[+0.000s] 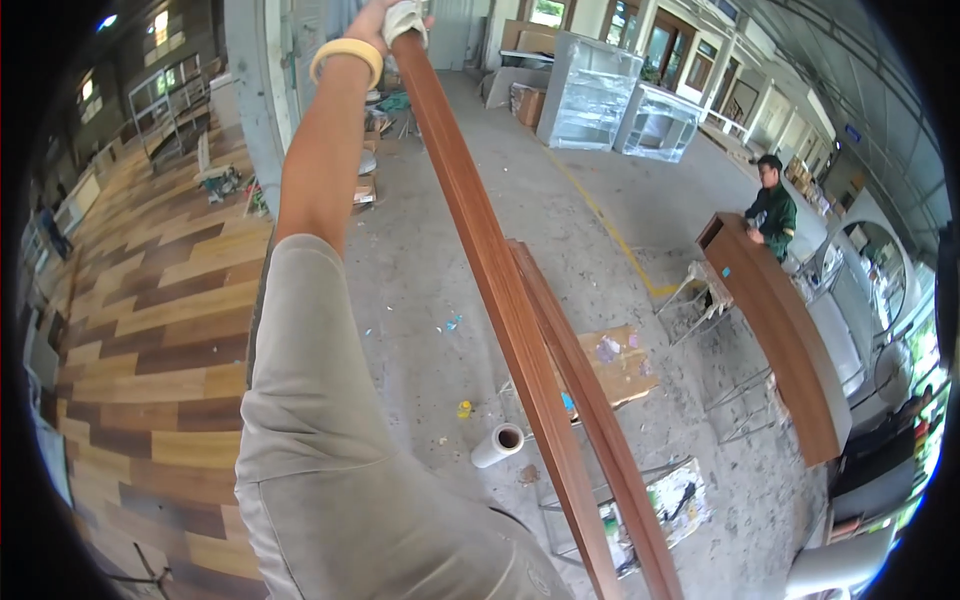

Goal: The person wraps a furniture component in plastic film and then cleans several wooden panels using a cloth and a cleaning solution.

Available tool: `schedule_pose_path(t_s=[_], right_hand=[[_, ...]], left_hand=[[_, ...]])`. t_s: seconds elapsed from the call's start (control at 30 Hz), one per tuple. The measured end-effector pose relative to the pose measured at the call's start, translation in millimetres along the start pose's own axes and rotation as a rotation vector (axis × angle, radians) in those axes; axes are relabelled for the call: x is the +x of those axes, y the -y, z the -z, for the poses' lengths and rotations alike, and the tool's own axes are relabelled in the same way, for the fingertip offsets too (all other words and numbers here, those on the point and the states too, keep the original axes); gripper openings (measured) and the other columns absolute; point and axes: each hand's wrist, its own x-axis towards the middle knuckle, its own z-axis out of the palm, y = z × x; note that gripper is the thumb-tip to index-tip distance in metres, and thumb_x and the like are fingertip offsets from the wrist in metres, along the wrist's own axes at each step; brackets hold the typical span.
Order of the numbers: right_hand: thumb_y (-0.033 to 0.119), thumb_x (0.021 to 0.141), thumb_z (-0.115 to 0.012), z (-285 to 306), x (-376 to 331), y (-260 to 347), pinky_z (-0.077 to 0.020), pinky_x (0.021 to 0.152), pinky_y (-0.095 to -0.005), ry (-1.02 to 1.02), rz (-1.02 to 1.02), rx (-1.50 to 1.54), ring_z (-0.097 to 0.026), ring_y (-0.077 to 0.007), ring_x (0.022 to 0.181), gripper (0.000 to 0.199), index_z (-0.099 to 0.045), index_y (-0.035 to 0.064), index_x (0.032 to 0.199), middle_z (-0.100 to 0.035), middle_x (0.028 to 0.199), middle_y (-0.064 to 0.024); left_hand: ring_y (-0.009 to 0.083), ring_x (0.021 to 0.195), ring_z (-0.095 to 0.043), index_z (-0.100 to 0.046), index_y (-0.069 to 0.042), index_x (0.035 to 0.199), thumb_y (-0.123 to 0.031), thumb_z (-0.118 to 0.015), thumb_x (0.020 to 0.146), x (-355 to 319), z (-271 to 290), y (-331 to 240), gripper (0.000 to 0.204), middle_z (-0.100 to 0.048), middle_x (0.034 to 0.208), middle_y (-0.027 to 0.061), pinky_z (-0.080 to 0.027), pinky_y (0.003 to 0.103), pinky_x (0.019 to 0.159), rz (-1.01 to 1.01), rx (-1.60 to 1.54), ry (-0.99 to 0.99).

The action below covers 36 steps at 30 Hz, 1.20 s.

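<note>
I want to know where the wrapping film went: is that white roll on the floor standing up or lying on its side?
Lying on its side. The white roll rests lengthwise on the concrete floor, its open core end facing the camera.

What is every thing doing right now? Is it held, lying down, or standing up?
Left hand: gloved, raised, gripping the long board's far end.
Long wooden board: held up, tilted.
Second wooden board: lying slanted beside it.
Roll of film: lying on the floor.
Brown cabinet: resting on metal stands.
Right hand: not in view.
</note>
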Motion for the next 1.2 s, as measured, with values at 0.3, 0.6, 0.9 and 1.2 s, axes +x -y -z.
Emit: schedule_pose_path(t_s=[0.3, 0.6, 0.9, 1.2], right_hand=[[0.016, 0.084, -0.053, -91.3, -20.0, 19.9, -0.0435, 0.092, -0.0483, -0.036, 0.126, 0.127, -0.055, -0.0402, 0.107, 0.032, -0.059, 0.0025, 0.112, -0.060, 0.109, -0.0249], [0.028, 0.086, -0.053, 8.6, -33.0, 156.5, -0.0472, 0.072, -0.0542, 0.340, 0.434, 0.062, -0.060, -0.0437, 0.089, 0.026, -0.054, 0.0049, 0.098, -0.063, 0.089, -0.0249], [0.027, 0.092, -0.051, 28.7, -43.6, 219.9, -0.0468, 0.068, -0.0465, 0.530, 0.539, 0.343, -0.060, -0.0426, 0.084, 0.025, -0.054, 0.0085, 0.108, -0.063, 0.091, -0.0252], [0.023, 0.091, -0.050, -28.2, 7.4, 140.7, -0.0470, 0.065, -0.0425, 0.066, 0.778, 0.505, -0.061, -0.0332, 0.076, 0.025, -0.058, 0.0038, 0.104, -0.063, 0.086, -0.0202]], left_hand=[[0.0246, 0.063, -0.060, -0.057, -0.007, 0.096, -0.021, -0.050, 0.084, -18.0, -46.6, 3.4, 0.020, -0.060, 0.077, 0.0096, -0.052, 0.040, 0.057, -0.140, 0.331, -0.187], [0.0228, 0.050, -0.055, -0.056, -0.002, 0.082, -0.024, -0.055, 0.079, -105.4, -65.8, 107.5, 0.022, -0.055, 0.062, 0.0078, -0.048, 0.035, 0.050, -0.062, 0.073, 0.019], [0.0148, 0.052, -0.057, -0.058, 0.000, 0.090, -0.017, -0.058, 0.083, -171.2, -106.4, 180.4, 0.019, -0.060, 0.071, 0.0061, -0.045, 0.029, 0.046, -0.030, 0.219, -0.177], [0.0140, 0.059, -0.060, -0.063, -0.007, 0.096, -0.040, -0.066, 0.085, -119.7, -72.9, 179.8, 0.036, -0.062, 0.075, 0.0029, -0.052, 0.031, 0.052, 0.075, 0.097, -0.090]])
